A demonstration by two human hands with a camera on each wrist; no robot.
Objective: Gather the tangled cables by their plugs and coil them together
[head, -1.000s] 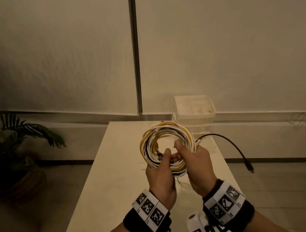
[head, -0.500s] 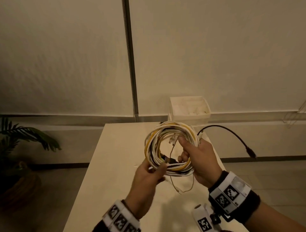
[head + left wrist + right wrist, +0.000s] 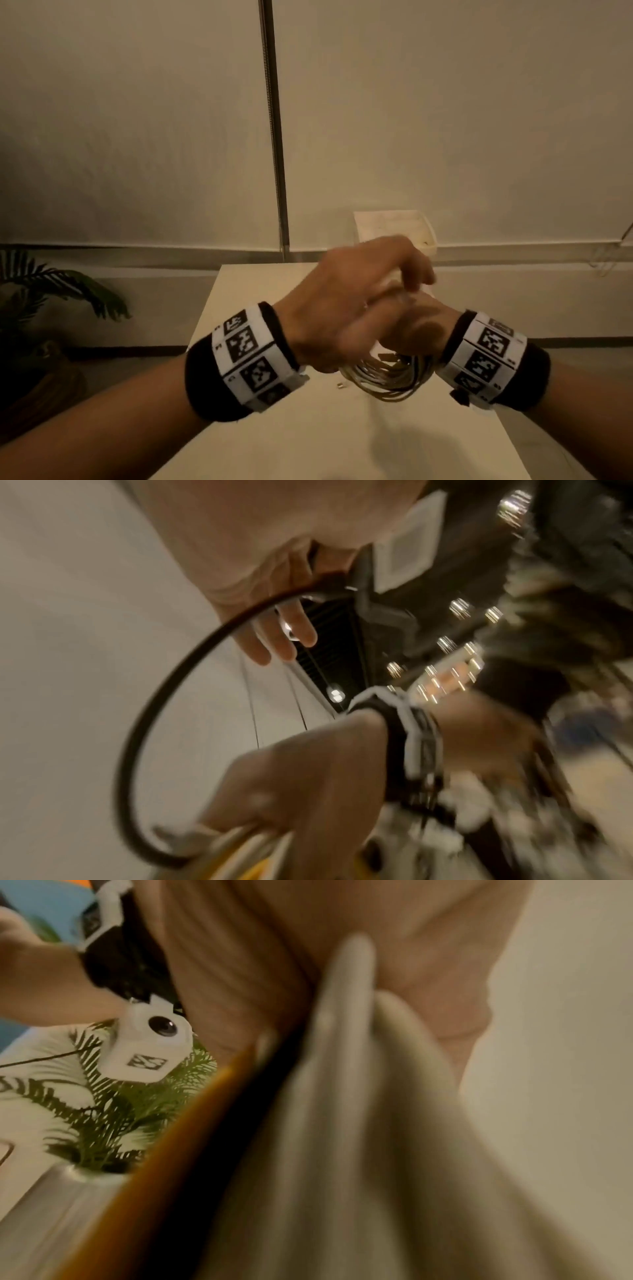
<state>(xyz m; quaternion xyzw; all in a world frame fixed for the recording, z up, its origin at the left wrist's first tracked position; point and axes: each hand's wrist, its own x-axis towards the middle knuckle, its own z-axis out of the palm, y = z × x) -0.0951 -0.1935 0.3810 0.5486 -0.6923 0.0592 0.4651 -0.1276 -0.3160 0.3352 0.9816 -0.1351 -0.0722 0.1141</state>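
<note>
A coil of white, yellow and black cables (image 3: 387, 377) hangs under my two crossed hands above the table. My right hand (image 3: 414, 325) grips the coil; in the right wrist view the blurred strands (image 3: 342, 1123) run through its palm (image 3: 428, 974). My left hand (image 3: 359, 284) reaches over the right one with its fingers curled. In the left wrist view its fingers (image 3: 274, 631) hold a loose black cable (image 3: 161, 691), which arcs down to the coil (image 3: 240, 859) held in my right hand (image 3: 308, 777). Motion blur hides the plugs.
The white table (image 3: 308, 438) runs away from me, with a white bin (image 3: 394, 222) at its far end against the wall. A small loose piece (image 3: 340, 385) lies on the table beside the coil. A potted plant (image 3: 51, 291) stands on the floor at the left.
My left hand left the coil's lower left and swung up over my right hand, taking the black cable with it. The coil tipped from facing me to hanging below the hands.
</note>
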